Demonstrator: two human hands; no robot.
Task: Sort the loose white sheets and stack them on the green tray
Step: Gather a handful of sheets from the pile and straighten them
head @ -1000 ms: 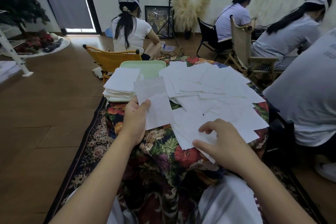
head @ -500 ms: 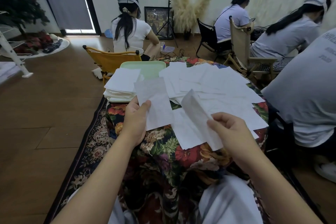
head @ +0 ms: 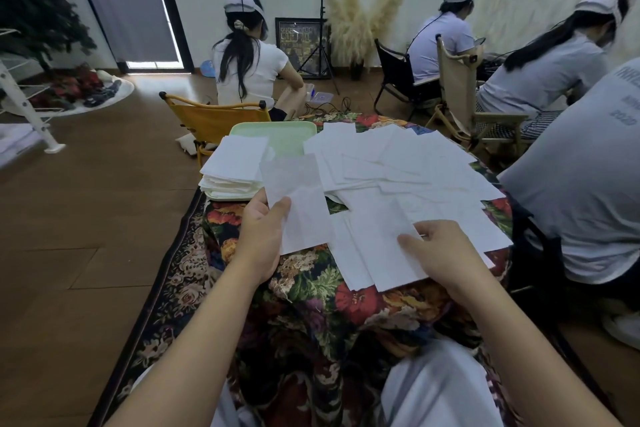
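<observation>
Sheets are thin and floppy, likely to slide.
Your left hand (head: 261, 236) pinches one sheet (head: 298, 204); right hand (head: 440, 253) pinches another sheet (head: 381, 229) at its near edge. Grip by the edges and keep flat to the green tray (head: 287, 135).

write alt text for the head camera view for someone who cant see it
A person's left hand holds up a white sheet while the right hand pinches another above loose sheets on a floral cloth. A stack sits on a green tray.

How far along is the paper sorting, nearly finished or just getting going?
Partway. A stack of sheets already sits on the green tray. The left hand holds one sheet up, and the right hand pinches another sheet. Many loose sheets are spread over the flowered cloth, so plenty remains.
</observation>
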